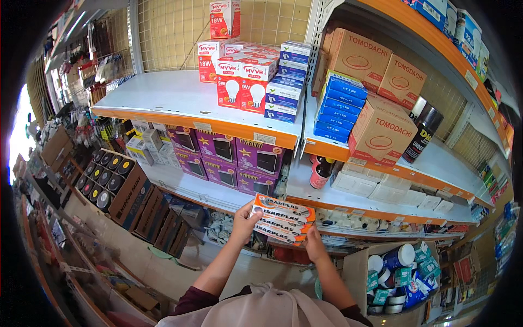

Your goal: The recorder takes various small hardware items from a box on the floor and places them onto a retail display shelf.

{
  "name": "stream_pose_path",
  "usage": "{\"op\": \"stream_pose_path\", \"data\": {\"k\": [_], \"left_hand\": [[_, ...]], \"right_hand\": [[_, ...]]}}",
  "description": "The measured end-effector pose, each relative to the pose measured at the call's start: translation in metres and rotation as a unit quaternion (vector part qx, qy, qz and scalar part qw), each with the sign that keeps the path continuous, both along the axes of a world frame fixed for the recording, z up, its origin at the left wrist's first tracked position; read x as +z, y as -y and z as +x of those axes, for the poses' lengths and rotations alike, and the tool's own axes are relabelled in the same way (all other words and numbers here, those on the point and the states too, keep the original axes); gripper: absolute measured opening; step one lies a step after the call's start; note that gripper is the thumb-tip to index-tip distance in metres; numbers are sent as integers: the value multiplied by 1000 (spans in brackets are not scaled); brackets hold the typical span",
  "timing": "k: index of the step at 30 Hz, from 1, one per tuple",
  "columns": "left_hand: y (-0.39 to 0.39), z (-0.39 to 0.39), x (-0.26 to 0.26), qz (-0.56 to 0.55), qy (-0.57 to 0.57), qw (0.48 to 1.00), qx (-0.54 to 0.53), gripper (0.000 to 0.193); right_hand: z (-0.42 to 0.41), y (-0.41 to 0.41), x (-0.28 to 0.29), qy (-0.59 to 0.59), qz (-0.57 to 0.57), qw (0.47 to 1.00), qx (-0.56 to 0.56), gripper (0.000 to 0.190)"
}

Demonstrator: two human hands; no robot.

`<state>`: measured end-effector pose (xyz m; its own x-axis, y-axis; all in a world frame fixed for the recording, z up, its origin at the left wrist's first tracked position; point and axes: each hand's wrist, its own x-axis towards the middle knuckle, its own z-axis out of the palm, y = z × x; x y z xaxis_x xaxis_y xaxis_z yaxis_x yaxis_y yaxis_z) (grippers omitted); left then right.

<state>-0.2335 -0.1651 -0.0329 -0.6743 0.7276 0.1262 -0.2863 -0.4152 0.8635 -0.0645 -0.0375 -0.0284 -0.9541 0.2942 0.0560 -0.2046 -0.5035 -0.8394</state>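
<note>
Between my two hands is a stack of several flat Isarplas boxes [282, 220], orange and white with dark print. My left hand [246, 224] grips the stack's left end, the thumb on its front. At the lower right end, my right hand [314, 245] closes on the same stack. The boxes are held in the air in front of the shelving, below the purple boxes [257, 157] on the middle shelf. Above them, red-and-white MVVO bulb boxes [253, 83] and blue-and-white cable clip boxes [282, 100] stand on the white upper shelf [163, 92].
On the right shelf stand blue boxes [339, 108], brown Tomodachi cartons [382, 128] and a black spray can [423, 133]. A carton of tubs and packets [402, 278] is at lower right. Nippon Paint cartons with spray cans [122, 192] stand on the left. Orange shelf edges [229, 124] jut toward me.
</note>
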Motion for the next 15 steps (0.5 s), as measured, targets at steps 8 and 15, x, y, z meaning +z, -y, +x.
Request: {"op": "stream_pose_path", "data": {"k": [8,15], "left_hand": [[-10,15,1,-13,-35,999,6,41],[-15,18,8,27,-58,996,-60,56]], "right_hand": [[-19,27,-8,-15,202,848,-489,56],[-6,24,8,-35,213,831,-512,62]]}}
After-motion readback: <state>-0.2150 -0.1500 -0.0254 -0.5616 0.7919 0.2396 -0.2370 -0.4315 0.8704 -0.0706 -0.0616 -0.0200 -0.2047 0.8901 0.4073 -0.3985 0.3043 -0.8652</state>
